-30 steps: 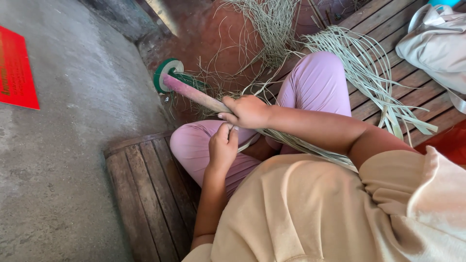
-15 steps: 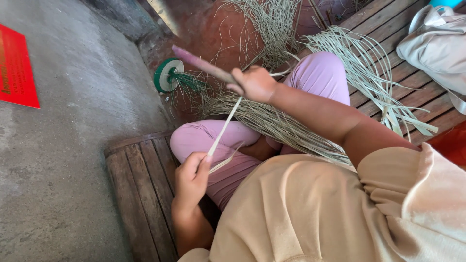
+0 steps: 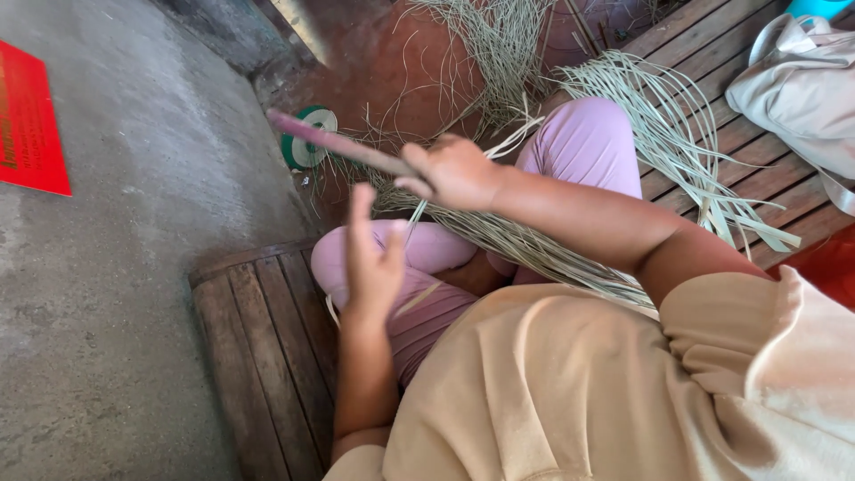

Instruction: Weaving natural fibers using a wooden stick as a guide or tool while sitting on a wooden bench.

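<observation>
Partly blurred: left hand (image 3: 372,258), raised over the lap with fingers spread and loose, nothing visibly gripped. Right hand (image 3: 454,172) closed firm around one pinkish stick (image 3: 334,142); whether a strip is also pinched there cannot be told. Stick's far end overlaps one green-and-white roll (image 3: 307,138) on the red floor, roll half hidden. One bundle of pale fibre strips (image 3: 525,245) lies across the lap in lilac trousers (image 3: 583,147), its near end hidden under the forearm. Loose strips fan over the slatted wooden platform (image 3: 267,347). One grey bag (image 3: 797,80), cut off at frame edge. One red sheet (image 3: 31,125), also cut off.
</observation>
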